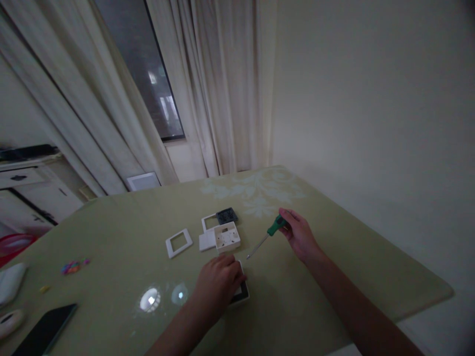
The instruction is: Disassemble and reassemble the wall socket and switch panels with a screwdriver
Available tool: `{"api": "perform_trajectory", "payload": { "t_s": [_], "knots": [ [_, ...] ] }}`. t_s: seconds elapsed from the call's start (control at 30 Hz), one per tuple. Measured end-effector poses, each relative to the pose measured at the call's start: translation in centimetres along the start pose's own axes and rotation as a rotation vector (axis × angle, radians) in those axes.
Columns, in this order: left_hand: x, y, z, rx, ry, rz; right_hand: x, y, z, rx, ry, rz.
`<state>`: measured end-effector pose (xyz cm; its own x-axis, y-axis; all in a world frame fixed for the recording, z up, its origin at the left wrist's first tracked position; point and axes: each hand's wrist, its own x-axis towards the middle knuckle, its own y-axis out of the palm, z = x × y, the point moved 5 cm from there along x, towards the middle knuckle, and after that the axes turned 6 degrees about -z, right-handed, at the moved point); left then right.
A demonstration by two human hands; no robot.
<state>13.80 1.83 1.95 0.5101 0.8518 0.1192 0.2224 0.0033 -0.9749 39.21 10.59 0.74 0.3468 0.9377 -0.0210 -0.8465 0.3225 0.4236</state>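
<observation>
My right hand [300,236] is closed round the green handle of a screwdriver [276,225]. Its metal shaft slants down and left, the tip near the upper right edge of a square white-and-black box-like piece [243,292]. My left hand [218,278] grips that piece on the table and hides most of it. Just beyond lie an open white wall box [227,237], a flat white plate [207,240] touching its left side, and a dark square part [226,215] resting against a white frame [205,223]. Another white frame [178,243] lies flat to their left.
The green-covered table [293,301] meets a plain wall on the right and curtains [222,89] at the back. At the left are a dark phone [46,329], a white case [11,283], a white rounded object [10,322] and small colourful beads [75,266].
</observation>
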Motion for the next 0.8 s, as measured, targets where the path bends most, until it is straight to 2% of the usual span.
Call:
{"api": "perform_trajectory", "payload": {
  "t_s": [0.2, 0.33, 0.43, 0.57, 0.7, 0.8],
  "knots": [
    [-0.6, 0.6, -0.6, 0.074, 0.104, -0.111, -0.2, 0.3, 0.3, -0.011, -0.034, 0.002],
    [-1.3, -0.1, 0.7, -0.098, 0.044, -0.168, -0.9, 0.8, 1.2, -0.013, -0.079, 0.004],
    [-2.2, -0.3, 2.1, -0.279, 0.007, -0.152, -2.2, 2.0, 2.7, -0.044, -0.196, 0.047],
    [-3.4, 0.8, 3.5, -0.479, -0.029, -0.034, -4.6, 5.4, 5.0, -0.174, -0.417, 0.243],
    [-3.9, 1.3, 5.0, -0.627, -0.063, 0.006, -7.4, 10.2, 6.5, -0.36, -0.719, 0.517],
    [-4.0, 1.2, 6.1, -0.662, -0.074, 0.004, -9.2, 13.3, 6.7, -0.396, -0.959, 0.658]
  ]
}}
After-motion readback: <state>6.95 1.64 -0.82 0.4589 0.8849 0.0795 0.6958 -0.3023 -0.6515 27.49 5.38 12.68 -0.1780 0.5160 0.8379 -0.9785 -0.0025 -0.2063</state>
